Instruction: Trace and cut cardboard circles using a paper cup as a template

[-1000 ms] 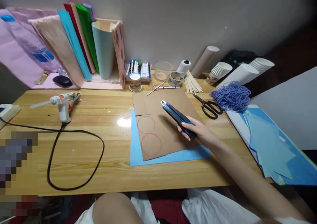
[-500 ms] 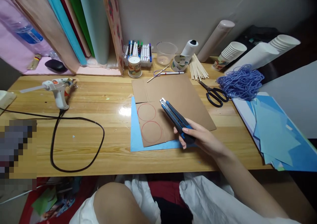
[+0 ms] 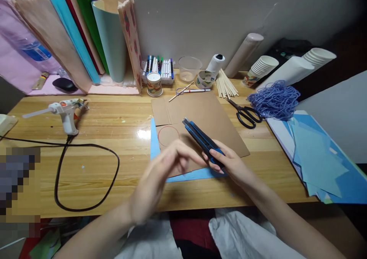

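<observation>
My right hand [image 3: 229, 160] is wrapped around a blue-and-black box cutter [image 3: 203, 141], held above the cardboard with its metal tip toward the upper left. The thumb lies along the handle. My left hand [image 3: 160, 175], slightly blurred, hovers over the front left of the cardboard, fingers reaching toward the cutter and holding nothing. Beneath both lies a sheet of brown cardboard [image 3: 205, 110] on top of blue paper [image 3: 154, 140]. One red drawn circle [image 3: 169, 127] shows on the cardboard; my left hand covers the area in front of it.
A white glue gun [image 3: 66, 115] with a looped black cord [image 3: 118, 167] lies left. Black scissors [image 3: 249, 117], wooden sticks [image 3: 225, 84] and purple cord [image 3: 273, 100] sit beyond the cardboard at right. Markers [image 3: 159, 68] and a paper cup [image 3: 155, 84] stand behind; blue paper sheets [image 3: 318, 152] lie far right.
My left hand has come into view from the lower left and now covers the lower red circle. My right hand still holds the cutter in much the same place. The view has tilted slightly.
</observation>
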`<state>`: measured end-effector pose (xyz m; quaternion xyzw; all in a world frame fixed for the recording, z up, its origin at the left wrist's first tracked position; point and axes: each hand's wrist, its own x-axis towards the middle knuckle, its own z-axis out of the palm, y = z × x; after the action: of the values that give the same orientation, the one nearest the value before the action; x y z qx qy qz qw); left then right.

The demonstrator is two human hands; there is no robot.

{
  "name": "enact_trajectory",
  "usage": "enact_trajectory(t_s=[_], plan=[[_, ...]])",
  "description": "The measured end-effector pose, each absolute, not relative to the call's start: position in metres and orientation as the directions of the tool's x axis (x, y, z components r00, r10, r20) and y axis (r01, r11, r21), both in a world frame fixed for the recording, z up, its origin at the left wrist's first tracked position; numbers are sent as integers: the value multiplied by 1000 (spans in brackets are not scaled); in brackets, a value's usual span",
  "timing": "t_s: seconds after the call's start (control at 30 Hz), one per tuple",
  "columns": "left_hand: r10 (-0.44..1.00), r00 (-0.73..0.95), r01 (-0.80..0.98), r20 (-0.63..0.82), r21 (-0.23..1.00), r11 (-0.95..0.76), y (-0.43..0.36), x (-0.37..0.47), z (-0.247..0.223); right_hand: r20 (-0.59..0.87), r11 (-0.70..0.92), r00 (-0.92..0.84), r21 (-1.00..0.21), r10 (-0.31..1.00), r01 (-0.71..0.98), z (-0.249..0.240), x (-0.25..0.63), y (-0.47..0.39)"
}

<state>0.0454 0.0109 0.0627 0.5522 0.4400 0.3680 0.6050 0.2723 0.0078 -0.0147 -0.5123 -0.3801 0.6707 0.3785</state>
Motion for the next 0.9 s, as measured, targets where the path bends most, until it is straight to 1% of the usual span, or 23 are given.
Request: enact_trajectory(t_s=[0.07,0.17,0.27,0.37,0.43,0.5,0.7,0.9], plan=[[966,233,117,-114,989,88,39,51,36,-413,-427,-134,-900,901,-94,-17,273,6],[989,121,323,-85,945,41,73,52,2,-383,-383,2,-923,924,-20,-21,273,3],[991,131,521,23,849,-88,96,54,-19,-287,-313,169,-937,943,155,-22,270,-2],[973,198,645,121,731,-223,111,60,-31,-168,-268,290,-896,942,354,-19,263,-6],[952,259,666,161,684,-297,118,62,-37,-92,-245,335,-859,938,449,-16,255,-5],[933,306,650,191,674,-351,122,62,-42,-61,-243,345,-821,937,516,-13,245,-3],[908,339,573,248,711,-408,126,55,-54,-114,-304,310,-665,944,682,-9,222,4],[902,340,561,265,713,-420,126,55,-58,-75,-295,300,-507,951,810,-6,209,0]])
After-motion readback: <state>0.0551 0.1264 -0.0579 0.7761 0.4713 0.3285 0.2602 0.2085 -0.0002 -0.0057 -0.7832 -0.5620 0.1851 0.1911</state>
